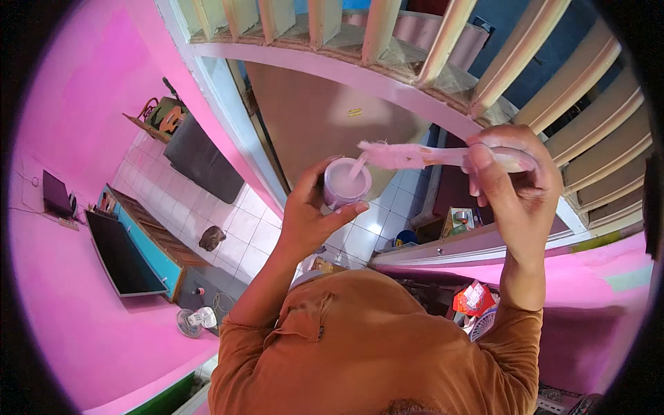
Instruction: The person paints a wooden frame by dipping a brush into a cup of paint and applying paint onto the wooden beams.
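My left hand (304, 211) is wrapped round a small round cup (337, 197) with pale pink paint inside, its mouth turned up toward me. A paintbrush (401, 155), its bristles coated pink, lies almost level in my right hand (515, 183), pinched at the handle between thumb and fingers. The bristle end is above the cup's far right rim. A pale pink strip (358, 166) slants from beside the bristles into the cup; I cannot tell whether it is paint or a stick. Pale smears show on my right fingers.
Cream slats (443, 41) stand along a pink ledge (311, 59) ahead, over a brown door (332, 97). Pink walls (76, 104) flank me. Down left are a flat screen (124, 256), a turquoise cabinet (149, 232), a fan (196, 320) and a cat-like dark shape (211, 238) on white tiles.
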A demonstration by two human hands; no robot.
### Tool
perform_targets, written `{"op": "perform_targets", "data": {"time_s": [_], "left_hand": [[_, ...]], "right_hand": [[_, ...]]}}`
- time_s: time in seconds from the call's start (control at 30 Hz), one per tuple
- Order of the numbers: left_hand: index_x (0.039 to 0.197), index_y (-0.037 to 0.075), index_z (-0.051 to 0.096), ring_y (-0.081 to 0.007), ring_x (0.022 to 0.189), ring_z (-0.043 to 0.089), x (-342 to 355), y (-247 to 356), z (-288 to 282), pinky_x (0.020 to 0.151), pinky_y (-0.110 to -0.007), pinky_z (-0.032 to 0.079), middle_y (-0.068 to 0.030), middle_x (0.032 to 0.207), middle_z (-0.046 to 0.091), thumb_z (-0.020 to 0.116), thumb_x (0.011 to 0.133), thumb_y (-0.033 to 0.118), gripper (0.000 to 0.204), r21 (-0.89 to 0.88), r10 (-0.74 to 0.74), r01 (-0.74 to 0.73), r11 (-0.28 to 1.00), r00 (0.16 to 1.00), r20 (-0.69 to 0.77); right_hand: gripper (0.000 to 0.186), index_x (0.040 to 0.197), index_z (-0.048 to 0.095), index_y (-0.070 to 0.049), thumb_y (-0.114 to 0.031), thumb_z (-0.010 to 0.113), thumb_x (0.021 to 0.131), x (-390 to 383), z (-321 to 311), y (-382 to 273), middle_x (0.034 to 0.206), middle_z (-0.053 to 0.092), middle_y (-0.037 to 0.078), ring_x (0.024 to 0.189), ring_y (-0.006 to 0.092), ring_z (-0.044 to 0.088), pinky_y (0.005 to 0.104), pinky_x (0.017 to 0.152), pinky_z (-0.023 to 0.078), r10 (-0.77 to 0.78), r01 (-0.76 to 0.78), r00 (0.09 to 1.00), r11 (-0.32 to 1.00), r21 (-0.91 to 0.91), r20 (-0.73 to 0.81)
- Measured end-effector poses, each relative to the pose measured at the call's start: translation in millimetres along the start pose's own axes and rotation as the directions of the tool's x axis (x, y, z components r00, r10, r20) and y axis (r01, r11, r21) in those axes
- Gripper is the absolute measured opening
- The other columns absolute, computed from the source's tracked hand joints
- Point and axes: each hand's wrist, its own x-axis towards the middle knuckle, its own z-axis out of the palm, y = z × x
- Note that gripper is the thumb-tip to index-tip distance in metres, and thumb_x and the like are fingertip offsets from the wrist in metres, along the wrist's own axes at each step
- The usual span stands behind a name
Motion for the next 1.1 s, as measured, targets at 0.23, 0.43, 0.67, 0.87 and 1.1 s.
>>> {"op": "perform_targets", "data": {"time_s": [0.23,0.43,0.67,0.87,1.1], "left_hand": [[0.14,0.0,0.044,-0.0246,0.128,0.055,-1,-7,7,0.11,-0.041,0.045,-0.0136,0.135,0.055,0.088,0.075,0.002,0.079,-0.047,0.035,-0.033,0.998,0.999,0.039],[0.14,0.0,0.045,-0.0236,0.128,0.055,-1,-10,1,0.109,-0.041,0.046,-0.0123,0.135,0.055,0.089,0.075,0.004,0.079,-0.034,0.019,-0.016,0.999,0.997,0.076],[0.14,-0.002,0.044,-0.0251,0.127,0.056,-3,-4,-4,0.108,-0.041,0.047,-0.0149,0.135,0.055,0.09,0.073,0.005,0.081,0.032,-0.032,0.029,0.999,0.997,0.072],[0.14,-0.002,0.044,-0.026,0.129,0.055,1,-3,-10,0.109,-0.041,0.046,-0.0161,0.136,0.055,0.091,0.072,0.005,0.083,0.014,0.035,-0.036,0.999,0.996,0.085],[0.139,-0.002,0.045,-0.0218,0.122,0.058,18,25,-3,0.105,-0.038,0.048,-0.0136,0.13,0.058,0.092,0.075,0.011,0.081,-0.081,0.133,-0.124,0.989,0.984,0.119]], "right_hand": [[0.008,0.099,0.067,0.0,0.004,0.067,0.092,13,23,14,0.086,0.065,0.0,0.068,0.0027,0.057,0.0184,0.055,0.041,-0.025,0.035,0.983,0.998,-0.057,0.18],[0.004,0.098,0.065,-0.001,0.0,0.067,0.094,21,38,18,0.079,0.062,-0.005,0.068,-0.0013,0.05,0.0171,0.055,0.035,0.062,-0.032,0.961,0.993,-0.113,0.269],[0.004,0.097,0.065,-0.001,-0.002,0.067,0.094,28,49,21,0.077,0.062,-0.005,0.064,-0.0011,0.048,0.0181,0.054,0.035,0.125,-0.075,0.944,0.983,-0.17,0.305],[0.008,0.096,0.068,-0.003,-0.01,0.072,0.094,23,37,20,0.073,0.065,0.001,0.056,0.0035,0.054,0.0204,0.048,0.04,0.186,-0.186,0.981,0.982,-0.012,0.061],[0.012,0.099,0.068,-0.001,-0.012,0.066,0.097,20,21,7,0.071,0.067,0.006,0.05,0.0073,0.056,0.0205,0.041,0.04,0.301,-0.289,0.95,0.948,0.134,-0.083]]}}
